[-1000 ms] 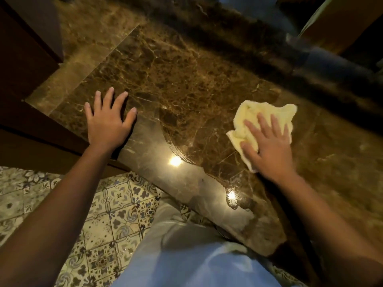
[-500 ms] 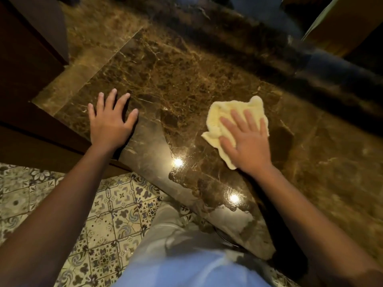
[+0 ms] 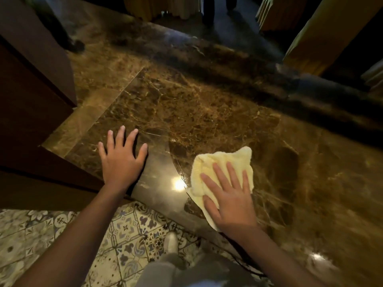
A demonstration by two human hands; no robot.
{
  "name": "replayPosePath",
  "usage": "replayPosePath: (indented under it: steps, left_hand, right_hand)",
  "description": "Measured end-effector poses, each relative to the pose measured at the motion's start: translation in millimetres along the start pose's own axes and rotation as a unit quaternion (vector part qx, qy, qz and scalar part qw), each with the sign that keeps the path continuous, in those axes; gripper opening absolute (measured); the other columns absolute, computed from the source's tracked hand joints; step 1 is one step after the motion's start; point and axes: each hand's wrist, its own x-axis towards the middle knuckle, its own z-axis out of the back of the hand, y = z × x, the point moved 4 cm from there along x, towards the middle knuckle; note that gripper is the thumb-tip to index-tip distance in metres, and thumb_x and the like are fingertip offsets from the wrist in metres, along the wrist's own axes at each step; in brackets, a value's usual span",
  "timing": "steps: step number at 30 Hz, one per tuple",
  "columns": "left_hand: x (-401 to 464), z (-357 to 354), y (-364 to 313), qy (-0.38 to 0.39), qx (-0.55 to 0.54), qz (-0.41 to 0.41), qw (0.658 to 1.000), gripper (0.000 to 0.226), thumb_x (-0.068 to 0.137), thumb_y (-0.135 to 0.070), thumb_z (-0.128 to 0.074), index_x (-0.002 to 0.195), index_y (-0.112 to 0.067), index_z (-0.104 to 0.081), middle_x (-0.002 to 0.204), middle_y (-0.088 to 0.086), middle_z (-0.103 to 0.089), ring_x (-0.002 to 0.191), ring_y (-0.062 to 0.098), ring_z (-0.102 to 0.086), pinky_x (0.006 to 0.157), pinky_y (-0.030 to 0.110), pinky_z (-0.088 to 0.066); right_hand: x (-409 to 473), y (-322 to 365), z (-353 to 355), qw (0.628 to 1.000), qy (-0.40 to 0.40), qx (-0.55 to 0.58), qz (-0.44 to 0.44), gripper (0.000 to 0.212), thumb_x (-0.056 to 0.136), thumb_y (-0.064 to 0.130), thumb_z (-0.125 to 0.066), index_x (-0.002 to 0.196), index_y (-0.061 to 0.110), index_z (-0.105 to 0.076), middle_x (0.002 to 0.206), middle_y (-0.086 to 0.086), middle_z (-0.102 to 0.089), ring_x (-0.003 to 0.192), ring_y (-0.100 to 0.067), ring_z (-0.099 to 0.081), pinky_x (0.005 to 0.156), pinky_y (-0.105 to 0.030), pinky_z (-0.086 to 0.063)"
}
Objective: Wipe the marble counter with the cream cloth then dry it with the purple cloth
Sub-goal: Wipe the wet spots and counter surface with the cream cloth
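One broad marble surface (image 3: 207, 112) fills most of the view, dark brown with pale gold veins, glossy enough to throw back two bright spots of light, one between the hands near the front edge and one at the lower right. Its far side falls into shadow. A dark wooden panel (image 3: 31, 96) stands along its left end. Below the front edge lies a floor (image 3: 62, 230) of patterned tiles in cream, blue and grey, and a light shoe (image 3: 171, 242) rests on it just under the edge, above a grey trouser leg (image 3: 165, 268).

Both bare forearms reach up from the bottom of the view. The cloth (image 3: 223, 162), cream and fluffy, lies crumpled on the surface near the front edge, right of centre; one corner peaks toward the back and another pokes out under the wrist toward the front.

The right hand (image 3: 230, 195) lies flat on top of the cloth, palm down, fingers stretched and slightly apart, pressing it onto the marble rather than clutching it. The left hand (image 3: 122, 158) is open too, palm down and fingers spread, resting directly on the bare marble near the left front corner, well apart from the cloth. The purple cloth is not visible in this view.
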Motion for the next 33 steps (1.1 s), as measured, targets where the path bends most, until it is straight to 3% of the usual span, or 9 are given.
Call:
replayPosePath:
  steps: [2, 5, 11, 17, 21, 24, 27, 30, 33]
  left_hand:
    - [-0.5, 0.5, 0.5, 0.004, -0.007, -0.004, 1.0, 0.062, 0.1, -0.062, -0.034, 0.155, -0.034, -0.035, 0.169, 0.004, -0.025, 0.158, 0.033, -0.012, 0.123, 0.062, -0.008]
    - [0.5, 1.2, 1.6, 0.014, 0.0, -0.009, 1.0, 0.063, 0.101, -0.062, -0.031, 0.157, -0.033, -0.032, 0.171, 0.004, -0.021, 0.158, 0.033, -0.009, 0.123, 0.062, -0.006]
    - [-1.9, 4.2, 2.8, 0.016, -0.009, -0.026, 0.999, 0.063, 0.101, -0.059, -0.031, 0.157, -0.031, -0.032, 0.17, 0.006, -0.022, 0.158, 0.035, -0.009, 0.123, 0.063, -0.006]
    - [-5.8, 8.8, 4.4, 0.027, -0.009, -0.051, 0.998, 0.063, 0.099, -0.052, -0.043, 0.155, -0.022, -0.04, 0.167, 0.012, -0.028, 0.156, 0.041, -0.014, 0.12, 0.067, -0.009]
    - [-4.2, 8.0, 4.6, 0.033, -0.019, -0.068, 0.997, 0.063, 0.098, -0.049, -0.047, 0.153, -0.019, -0.042, 0.167, 0.014, -0.029, 0.156, 0.038, -0.015, 0.12, 0.068, -0.008]
    - [-4.4, 8.2, 4.1, 0.034, -0.023, -0.077, 0.996, 0.064, 0.098, -0.048, -0.047, 0.154, -0.017, -0.041, 0.167, 0.015, -0.028, 0.157, 0.038, -0.014, 0.12, 0.069, -0.006]
    - [-5.3, 8.0, 3.9, 0.033, -0.03, -0.076, 0.996, 0.064, 0.098, -0.048, -0.046, 0.154, -0.016, -0.04, 0.167, 0.016, -0.026, 0.157, 0.038, -0.012, 0.12, 0.068, -0.005]
    - [-6.2, 8.7, 3.6, 0.028, -0.035, -0.079, 0.996, 0.064, 0.098, -0.047, -0.046, 0.153, -0.015, -0.041, 0.167, 0.016, -0.027, 0.157, 0.039, -0.013, 0.12, 0.069, -0.006]
    - [-6.7, 9.6, 3.5, 0.029, -0.045, -0.074, 0.996, 0.064, 0.097, -0.048, -0.046, 0.153, -0.016, -0.041, 0.167, 0.015, -0.027, 0.157, 0.037, -0.013, 0.121, 0.068, -0.005]
  right_hand:
    - [25.3, 10.3, 0.3, 1.0, -0.006, 0.002, 0.016, 0.05, 0.1, 0.053, -0.044, 0.147, 0.039, -0.049, 0.165, 0.002, -0.037, 0.157, -0.031, -0.021, 0.123, -0.063, -0.016]
    - [53.6, 12.7, 2.3, 0.997, -0.057, 0.044, -0.028, 0.039, 0.097, 0.032, -0.057, 0.136, 0.03, -0.062, 0.154, 0.002, -0.053, 0.151, -0.027, -0.037, 0.123, -0.06, -0.023]
    - [31.5, 10.7, 10.6, 0.971, -0.169, 0.101, -0.136, 0.038, 0.086, 0.003, -0.066, 0.118, 0.023, -0.07, 0.125, 0.004, -0.071, 0.126, -0.023, -0.059, 0.104, -0.047, -0.041]
    - [-69.7, -33.0, 56.1, 0.912, -0.273, 0.104, -0.29, 0.032, 0.094, 0.007, -0.056, 0.122, 0.019, -0.066, 0.122, -0.005, -0.07, 0.113, -0.028, -0.06, 0.091, -0.05, -0.046]
    - [-118.3, -37.3, 27.4, 0.904, -0.214, 0.069, -0.363, 0.039, 0.095, 0.024, -0.049, 0.132, 0.021, -0.062, 0.141, -0.01, -0.063, 0.136, -0.034, -0.051, 0.108, -0.063, -0.039]
    - [-115.9, -11.9, 3.9, 0.921, -0.169, 0.017, -0.35, 0.044, 0.097, 0.034, -0.044, 0.138, 0.027, -0.057, 0.156, -0.004, -0.05, 0.152, -0.032, -0.031, 0.119, -0.065, -0.023]
    - [-87.6, 16.6, -3.2, 0.931, -0.157, 0.008, -0.328, 0.047, 0.098, 0.041, -0.038, 0.139, 0.028, -0.056, 0.159, -0.003, -0.047, 0.154, -0.031, -0.028, 0.122, -0.064, -0.02]
    - [-51.4, 43.5, -12.8, 0.95, -0.136, 0.004, -0.281, 0.044, 0.099, 0.04, -0.042, 0.139, 0.029, -0.055, 0.16, -0.002, -0.046, 0.155, -0.031, -0.027, 0.123, -0.058, -0.015]
    - [-22.9, 73.1, -20.4, 0.965, -0.131, 0.017, -0.225, 0.042, 0.095, 0.026, -0.053, 0.137, 0.028, -0.057, 0.157, -0.001, -0.049, 0.153, -0.03, -0.032, 0.122, -0.057, -0.022]
